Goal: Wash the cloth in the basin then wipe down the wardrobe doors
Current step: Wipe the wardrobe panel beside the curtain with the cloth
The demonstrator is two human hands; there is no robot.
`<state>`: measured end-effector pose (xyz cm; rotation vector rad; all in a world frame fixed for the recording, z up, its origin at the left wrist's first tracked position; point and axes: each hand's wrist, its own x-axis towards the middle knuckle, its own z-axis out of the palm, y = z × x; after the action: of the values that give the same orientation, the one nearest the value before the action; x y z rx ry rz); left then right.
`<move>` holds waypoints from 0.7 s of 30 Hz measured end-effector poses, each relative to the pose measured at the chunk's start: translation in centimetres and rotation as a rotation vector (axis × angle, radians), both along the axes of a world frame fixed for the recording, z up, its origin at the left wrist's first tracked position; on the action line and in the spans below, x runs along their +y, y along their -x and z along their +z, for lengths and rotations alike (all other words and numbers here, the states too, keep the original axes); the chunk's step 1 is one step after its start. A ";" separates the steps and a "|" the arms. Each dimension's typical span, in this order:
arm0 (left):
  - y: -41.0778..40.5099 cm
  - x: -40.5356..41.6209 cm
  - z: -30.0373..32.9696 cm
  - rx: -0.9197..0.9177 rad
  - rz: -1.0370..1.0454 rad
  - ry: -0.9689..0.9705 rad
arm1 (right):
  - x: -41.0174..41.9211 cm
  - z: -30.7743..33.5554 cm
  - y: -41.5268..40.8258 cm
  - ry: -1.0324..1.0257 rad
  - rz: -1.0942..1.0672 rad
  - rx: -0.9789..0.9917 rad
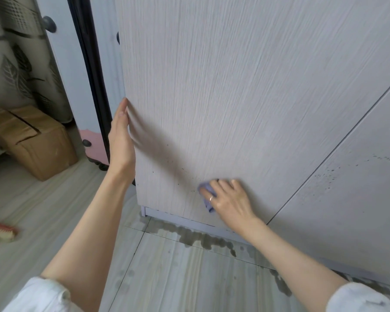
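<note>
Beneath my right hand (229,199), fingers pressing flat, the small lilac cloth (207,194) meets the pale woodgrain wardrobe door (212,97); specks lie up-left, my left hand (121,140) flat, steadying its edge.

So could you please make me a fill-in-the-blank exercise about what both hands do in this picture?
1. The right hand presses a ____ cloth against the wardrobe door.
2. The left hand rests on the door's ____ edge.
3. A brown ____ box stands on the floor at the left.
4. The floor under the door looks ____.

Missing words: purple; left; cardboard; wet
</note>
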<state>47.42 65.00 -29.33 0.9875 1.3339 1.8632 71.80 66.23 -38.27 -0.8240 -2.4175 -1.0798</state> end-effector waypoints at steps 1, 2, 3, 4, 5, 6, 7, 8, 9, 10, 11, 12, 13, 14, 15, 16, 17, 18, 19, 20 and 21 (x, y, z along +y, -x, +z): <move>-0.1 0.0 0.1 -0.002 -0.001 -0.001 | 0.2 1.8 1.0 -0.035 0.033 0.108; -0.1 0.0 0.1 -0.010 0.003 0.002 | 0.5 3.7 2.0 -0.058 0.056 0.243; 0.0 0.0 0.2 -0.019 0.007 0.006 | 0.9 5.3 3.1 -0.069 0.065 0.383; 0.1 0.0 0.2 -0.021 0.007 0.009 | 1.3 6.3 3.9 -0.068 0.054 0.501; 0.2 0.0 0.3 -0.017 0.002 0.009 | 1.5 6.5 4.5 -0.073 0.031 0.581; 0.2 -0.1 0.3 -0.010 -0.003 0.009 | 1.6 5.9 4.8 -0.069 0.013 0.599; 0.2 -0.2 0.4 -0.004 -0.009 0.012 | 1.5 4.6 4.7 -0.050 0.012 0.536; 0.2 -0.3 0.4 -0.001 -0.013 0.013 | 1.3 2.8 4.4 -0.015 0.021 0.398; 0.2 -0.3 0.4 -0.001 -0.019 0.013 | 1.0 0.8 4.0 0.020 0.026 0.228; 0.2 -0.4 0.4 -0.003 -0.027 0.014 | 0.7 -0.8 3.7 0.069 0.010 0.073; 0.3 -0.5 0.5 -0.005 -0.034 0.016 | 0.5 -1.6 3.4 0.108 -0.018 -0.017; 0.4 -0.5 0.5 -0.006 -0.041 0.016 | 0.5 -1.6 3.5 0.129 -0.027 -0.034; 0.4 -0.6 0.5 -0.006 -0.049 0.015 | 0.5 -1.0 3.9 0.122 -0.009 -0.003; 0.4 -0.7 0.7 -0.006 -0.058 0.015 | 0.6 0.2 4.5 0.095 0.020 0.063; 0.5 -0.8 0.7 -0.005 -0.067 0.016 | 0.7 1.8 5.3 0.060 0.052 0.161; 0.5 -0.9 0.8 -0.004 -0.074 0.017 | 0.9 3.6 6.2 0.023 0.071 0.284; 0.6 -0.9 0.8 -0.004 -0.083 0.020 | 1.2 5.5 7.0 -0.012 0.081 0.411; 0.8 -1.0 0.9 -0.007 -0.093 0.025 | 1.5 6.9 7.7 -0.036 0.082 0.527; 1.0 -1.0 0.9 -0.005 -0.107 0.027 | 1.8 7.8 8.1 -0.054 0.068 0.618; 1.2 -1.0 0.9 0.003 -0.124 0.029 | 2.1 7.9 8.3 -0.069 0.049 0.667; 1.4 -1.0 1.0 0.012 -0.141 0.030 | 2.2 7.2 8.2 -0.075 0.043 0.661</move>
<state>46.06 63.98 -28.36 1.0506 1.2622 1.7301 63.59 68.46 -31.03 -0.9202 -1.8192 -0.7217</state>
